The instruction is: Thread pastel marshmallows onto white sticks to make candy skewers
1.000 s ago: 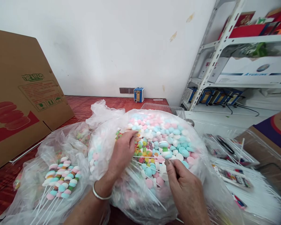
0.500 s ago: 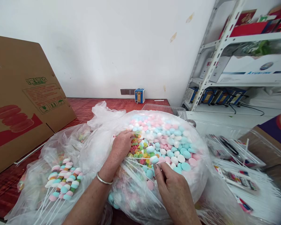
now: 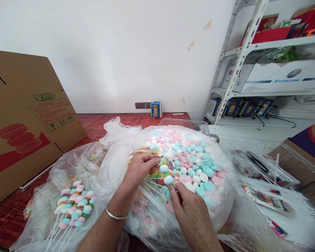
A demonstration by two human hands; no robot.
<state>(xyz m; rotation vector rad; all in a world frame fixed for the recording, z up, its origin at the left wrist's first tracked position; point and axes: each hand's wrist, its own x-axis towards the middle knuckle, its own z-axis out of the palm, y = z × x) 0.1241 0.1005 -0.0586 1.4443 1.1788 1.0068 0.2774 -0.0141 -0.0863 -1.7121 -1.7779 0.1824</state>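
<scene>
A big clear plastic bag point(image 3: 227, 206) lies open in front of me, full of pink, blue and white marshmallows point(image 3: 208, 186). Colourful gummy rings point(image 3: 154, 173) are heaped at its left side. Over these rings is my left hand point(image 3: 140, 171), its thumb and forefinger closed together; what is between them is hidden. My right hand point(image 3: 193, 213) pinches a thin white stick point(image 3: 156, 178) near a blue-and-white marshmallow point(image 3: 168, 180). The stick lies almost level, reaching left beneath my left fingers. Another blue-and-white marshmallow point(image 3: 164, 169) sits just above it.
Candy skewers point(image 3: 76, 206) rest on plastic at the left, beside a cardboard box point(image 3: 36, 112). A clear tray point(image 3: 196, 124) and a small blue box point(image 3: 156, 109) stand behind the bag. White sticks point(image 3: 291, 210), pens and scissors lie at the right, below a metal shelf point(image 3: 241, 63).
My left hand has moved right from the gummy rings toward the stick, its fingers now extended and pinched. My right hand has shifted slightly left and keeps its pinch.
</scene>
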